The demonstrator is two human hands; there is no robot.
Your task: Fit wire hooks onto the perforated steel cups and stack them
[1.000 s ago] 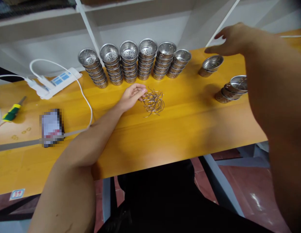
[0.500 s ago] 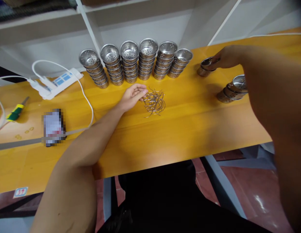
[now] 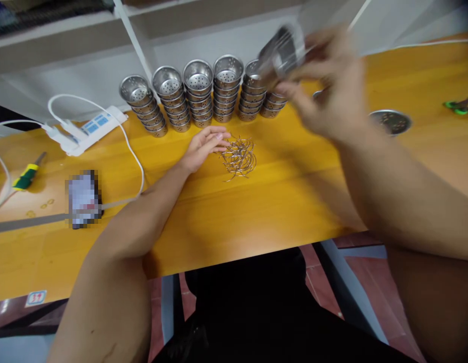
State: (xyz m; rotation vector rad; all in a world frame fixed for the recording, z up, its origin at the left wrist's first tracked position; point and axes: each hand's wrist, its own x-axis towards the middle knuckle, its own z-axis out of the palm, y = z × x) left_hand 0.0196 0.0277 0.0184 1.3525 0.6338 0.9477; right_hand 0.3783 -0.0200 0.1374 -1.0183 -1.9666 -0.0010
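Note:
My left hand (image 3: 204, 147) rests on the table with its fingers loosely stretched out, their tips at the edge of a tangled pile of thin curved metal wires (image 3: 239, 157). Raised over the right part of the table, my right hand (image 3: 324, 85) grips a perforated metal cup (image 3: 279, 58), tilted and smeared by motion; whether more than one cup is nested there I cannot tell. Behind the wires stand several stacks of the same cups (image 3: 198, 83) in a row. The held cup and hand partly cover the rightmost stacks.
Another perforated cup (image 3: 390, 122) shows beyond my right forearm. A white power strip (image 3: 99, 126) with plugged cables lies at the back left, near a green and yellow screwdriver (image 3: 25, 176) and a blurred-out phone-like object (image 3: 82, 199). Shelving (image 3: 218, 30) rises behind the table (image 3: 218, 222).
My right hand has lifted from the right side of the table, moving left and up with a cup. The left hand's fingers have spread slightly beside the wires.

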